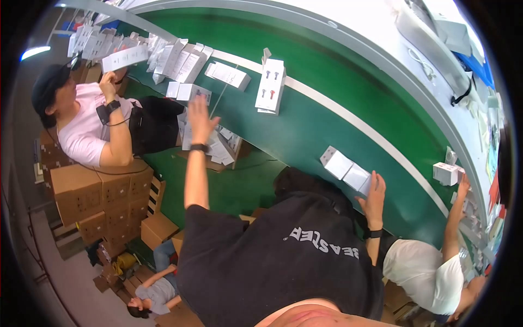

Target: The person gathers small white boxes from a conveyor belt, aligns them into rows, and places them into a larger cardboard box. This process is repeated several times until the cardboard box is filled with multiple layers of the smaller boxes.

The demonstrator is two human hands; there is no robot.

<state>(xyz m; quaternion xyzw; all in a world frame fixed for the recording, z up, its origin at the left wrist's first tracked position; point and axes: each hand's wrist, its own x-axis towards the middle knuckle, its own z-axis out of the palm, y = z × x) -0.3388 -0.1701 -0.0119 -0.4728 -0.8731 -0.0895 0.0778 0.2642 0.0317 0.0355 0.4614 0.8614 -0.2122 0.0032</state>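
My left hand (pixel 200 121) reaches out at the left, its fingers spread and nothing in them. Close beyond its fingertips is a pair of small white boxes (pixel 188 91) at the near edge of the green belt (pixel 297 125). My right hand (pixel 373 200) is at the end of a white box (pixel 357 179), with fingers along one side and the thumb on the near side. Another white box (pixel 336 163) sits end to end with that one. Farther over the belt, a stack of white boxes (pixel 269 87) shows small printed pictures on top.
A single white carton (pixel 227 75) and an upright row of boxes (pixel 182 61) are on the belt's left part. One co-worker (pixel 87 120) holds a long white box at left; another (pixel 425 272) reaches over the belt at right. Brown cartons (pixel 76 191) are stacked behind.
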